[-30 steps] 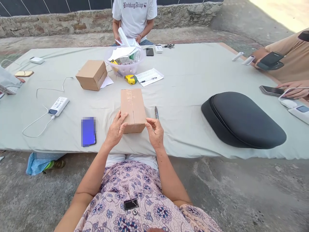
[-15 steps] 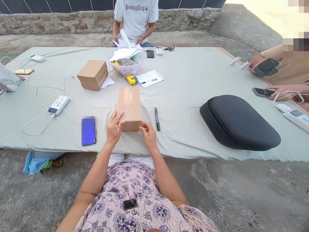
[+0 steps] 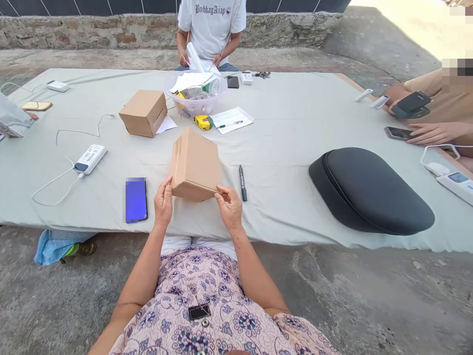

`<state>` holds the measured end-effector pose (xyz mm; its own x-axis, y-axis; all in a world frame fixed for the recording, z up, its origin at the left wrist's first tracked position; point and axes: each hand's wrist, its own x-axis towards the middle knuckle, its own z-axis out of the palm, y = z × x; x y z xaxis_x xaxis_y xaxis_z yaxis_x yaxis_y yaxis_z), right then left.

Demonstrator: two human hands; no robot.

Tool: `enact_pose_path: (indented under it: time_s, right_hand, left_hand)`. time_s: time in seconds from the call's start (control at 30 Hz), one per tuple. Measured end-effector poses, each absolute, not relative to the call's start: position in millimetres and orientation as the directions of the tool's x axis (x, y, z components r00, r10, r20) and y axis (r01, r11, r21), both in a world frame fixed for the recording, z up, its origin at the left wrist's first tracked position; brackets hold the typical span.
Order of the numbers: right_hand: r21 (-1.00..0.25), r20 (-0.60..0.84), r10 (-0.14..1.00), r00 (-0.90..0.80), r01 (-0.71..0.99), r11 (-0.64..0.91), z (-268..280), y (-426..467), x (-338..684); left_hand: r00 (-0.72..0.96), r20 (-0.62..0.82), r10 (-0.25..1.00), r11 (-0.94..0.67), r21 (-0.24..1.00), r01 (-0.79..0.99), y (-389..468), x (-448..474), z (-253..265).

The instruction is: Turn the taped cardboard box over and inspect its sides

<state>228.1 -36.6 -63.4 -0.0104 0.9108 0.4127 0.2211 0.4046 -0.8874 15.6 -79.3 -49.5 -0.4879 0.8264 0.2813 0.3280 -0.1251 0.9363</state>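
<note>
A brown cardboard box (image 3: 197, 162) is tilted on edge above the cloth-covered table in front of me, its taped seam turned to the left. My left hand (image 3: 163, 202) grips the lower left corner between thumb and fingers. At the lower right corner, my right hand (image 3: 229, 207) pinches the box's edge. Just right of that hand lies a black marker (image 3: 242, 183). A phone with a blue blurred screen (image 3: 136, 199) rests to the left of my left hand. The underside of the box is hidden.
Farther back stand a second cardboard box (image 3: 143, 113) and a filled plastic basket (image 3: 195, 106), near a yellow tape measure (image 3: 203, 122) and a written sheet (image 3: 232, 120). A black cushion (image 3: 371, 190) occupies the right. A white power bank (image 3: 90, 159) with cable lies left. Two people sit around the table (image 3: 281, 148).
The box has been tipped and turned, so its taped face now points left and a plain side shows. My left hand has shifted from its top to the lower left corner.
</note>
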Motion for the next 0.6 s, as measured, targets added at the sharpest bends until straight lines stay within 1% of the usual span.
enact_pose_path:
  time_s: [0.1,0.17,0.23,0.33,0.4,0.47,0.6]
  right_hand:
    - [-0.842,0.489,0.872,-0.032,0.245,0.481,-54,-36,232]
    - [-0.816,0.514,0.855,-0.070,0.266,0.513,-52,-35,232]
    - [-0.802,0.521,0.848,-0.098,0.283,0.526,-51,-35,230]
    - [-0.795,0.531,0.840,-0.114,0.277,0.540,-54,-35,227]
    - [-0.794,0.536,0.836,-0.118,0.267,0.547,-56,-35,226]
    - [-0.796,0.531,0.839,-0.119,0.268,0.542,-59,-35,226]
    - [-0.805,0.487,0.863,-0.137,0.313,0.504,-68,-34,226]
  left_hand:
    - [-0.494,0.235,0.837,-0.016,0.913,0.407,-82,16,-57]
    - [-0.494,0.207,0.844,0.023,0.908,0.419,-83,16,-59]
    - [-0.494,0.200,0.846,0.005,0.924,0.382,-85,18,-58]
    - [-0.474,0.239,0.848,-0.077,0.939,0.335,-87,24,-50]
    - [-0.442,0.280,0.852,-0.111,0.923,0.369,-86,27,-44]
    - [-0.411,0.318,0.854,-0.120,0.890,0.439,-84,30,-40]
    - [-0.378,0.386,0.842,-0.149,0.838,0.525,-81,31,-41]
